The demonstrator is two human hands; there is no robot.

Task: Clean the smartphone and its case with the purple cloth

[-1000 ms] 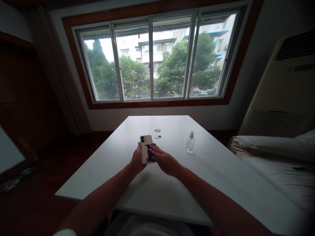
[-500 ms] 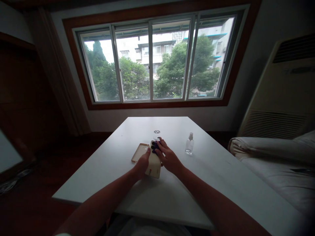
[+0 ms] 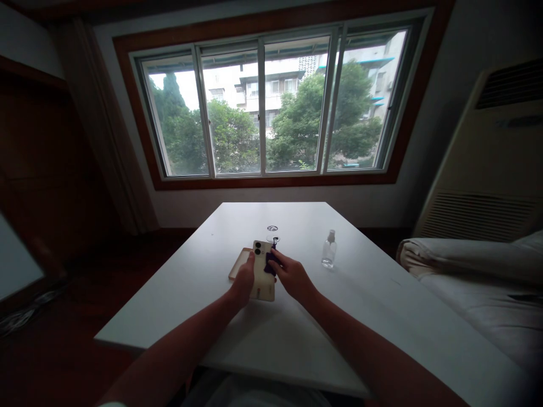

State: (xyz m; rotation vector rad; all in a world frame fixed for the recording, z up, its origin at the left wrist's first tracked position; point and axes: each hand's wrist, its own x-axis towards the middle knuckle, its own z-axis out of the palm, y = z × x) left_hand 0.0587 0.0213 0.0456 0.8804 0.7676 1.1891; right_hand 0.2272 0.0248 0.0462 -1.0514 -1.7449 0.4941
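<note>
the left hand (image 3: 245, 278) grips the cream phone (image 3: 263, 271), camera side up. the right hand (image 3: 292, 277) pinches a purple cloth (image 3: 270, 263) against its back. the phone case (image 3: 237, 263) lies off beside it; wiping looks partway done.

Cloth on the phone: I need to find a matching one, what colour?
Purple cloth, head view.

This is a room in a home or lodging, likely a bedroom. A white table (image 3: 373, 305) stands before a wide sliding window (image 3: 271, 107) facing trees and apartment blocks; a floor-standing air conditioner (image 3: 492, 164) rises beside rumpled white bedding (image 3: 475, 271).
</note>
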